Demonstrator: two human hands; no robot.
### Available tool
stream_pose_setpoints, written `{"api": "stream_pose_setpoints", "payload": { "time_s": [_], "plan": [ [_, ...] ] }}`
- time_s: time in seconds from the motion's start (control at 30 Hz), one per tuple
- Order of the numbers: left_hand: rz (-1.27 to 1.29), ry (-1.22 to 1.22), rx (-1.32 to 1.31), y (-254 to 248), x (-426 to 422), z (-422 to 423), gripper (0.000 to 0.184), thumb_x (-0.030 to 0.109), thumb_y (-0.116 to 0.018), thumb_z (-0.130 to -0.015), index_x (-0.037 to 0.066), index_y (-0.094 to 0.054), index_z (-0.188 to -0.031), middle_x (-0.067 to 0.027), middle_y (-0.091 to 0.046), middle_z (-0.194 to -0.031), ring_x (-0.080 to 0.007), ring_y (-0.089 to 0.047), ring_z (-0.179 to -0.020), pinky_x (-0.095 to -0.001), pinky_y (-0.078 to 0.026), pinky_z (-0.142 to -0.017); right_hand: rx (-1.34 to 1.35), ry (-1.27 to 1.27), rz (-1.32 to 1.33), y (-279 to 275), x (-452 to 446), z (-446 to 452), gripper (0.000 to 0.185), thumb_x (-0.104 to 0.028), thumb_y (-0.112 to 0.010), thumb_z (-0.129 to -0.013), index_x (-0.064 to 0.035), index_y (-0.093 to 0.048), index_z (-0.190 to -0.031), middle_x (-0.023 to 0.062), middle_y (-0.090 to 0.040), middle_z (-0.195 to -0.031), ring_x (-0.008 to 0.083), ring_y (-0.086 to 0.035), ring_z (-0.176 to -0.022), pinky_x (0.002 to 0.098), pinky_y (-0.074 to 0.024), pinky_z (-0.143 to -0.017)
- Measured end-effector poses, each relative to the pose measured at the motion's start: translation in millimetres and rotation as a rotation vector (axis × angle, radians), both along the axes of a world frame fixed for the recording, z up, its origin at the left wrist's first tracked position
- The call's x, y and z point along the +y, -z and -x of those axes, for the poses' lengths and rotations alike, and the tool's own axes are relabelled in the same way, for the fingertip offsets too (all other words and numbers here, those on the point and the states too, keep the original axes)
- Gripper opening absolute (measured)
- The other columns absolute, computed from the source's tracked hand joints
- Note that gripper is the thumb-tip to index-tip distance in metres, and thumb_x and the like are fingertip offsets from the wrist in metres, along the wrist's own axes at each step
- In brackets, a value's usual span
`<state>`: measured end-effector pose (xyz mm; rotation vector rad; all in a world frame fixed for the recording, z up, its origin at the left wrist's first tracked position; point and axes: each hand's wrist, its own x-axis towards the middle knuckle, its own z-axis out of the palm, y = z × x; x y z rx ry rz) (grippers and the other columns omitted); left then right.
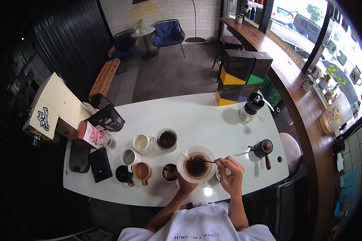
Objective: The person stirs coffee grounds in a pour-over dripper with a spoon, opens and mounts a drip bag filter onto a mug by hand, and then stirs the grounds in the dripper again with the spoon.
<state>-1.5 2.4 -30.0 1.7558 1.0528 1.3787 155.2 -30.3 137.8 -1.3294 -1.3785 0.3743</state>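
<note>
A coffee dripper point(180, 168) with dark, wet coffee grounds point(197, 165) inside stands near the front of the white table. My left hand point(185, 182) is closed around its lower left side. Between the fingers of my right hand point(230, 173) is the handle of a thin spoon point(208, 161), its far end down in the grounds. Part of a white cup point(218, 175) shows just right of the dripper; the rest is hidden. Left of my left hand sits a mug of dark liquid point(169, 172). Behind it is a glass of dark coffee point(166, 139).
Several mugs, including a brown one point(142, 171), cluster left on the table point(149, 112). A cream machine point(60, 108), a black pouch point(107, 118) and a black scale point(101, 164) stand further left. To the right are a gooseneck kettle point(263, 148), a grinder point(251, 107) and stacked boxes point(237, 68).
</note>
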Motion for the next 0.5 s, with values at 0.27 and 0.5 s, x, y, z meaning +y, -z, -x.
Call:
{"api": "stream_pose_setpoints", "payload": {
  "time_s": [0.27, 0.5],
  "plan": [
    [0.026, -0.044, 0.003, -6, 0, -2, 0.083, 0.015, -0.090, -0.063, -0.001, -0.046, -0.132, -0.0152, -0.061, -0.120, -0.0266, -0.062, -0.110, -0.0400, -0.047, -0.097, -0.009, -0.017, 0.076, 1, -3, 3, 0.004, 0.003, -0.068, -0.084, 0.0028, -0.070, -0.088, 0.0099, -0.059, -0.066, 0.0166, -0.054, -0.053, 0.0287, -0.0426, -0.052],
    [0.027, -0.022, -0.077, -26, 2, -6, 0.076, 0.012, -0.088, -0.064, -0.001, -0.051, -0.128, -0.0140, -0.064, -0.117, -0.0254, -0.064, -0.108, -0.0387, -0.048, -0.096, 0.017, 0.087, 0.047, 5, 0, 1, 0.004, 0.001, -0.068, -0.087, 0.0043, -0.069, -0.087, 0.0103, -0.058, -0.065, 0.0164, -0.055, -0.053, 0.0289, -0.0426, -0.053]
  ]
}}
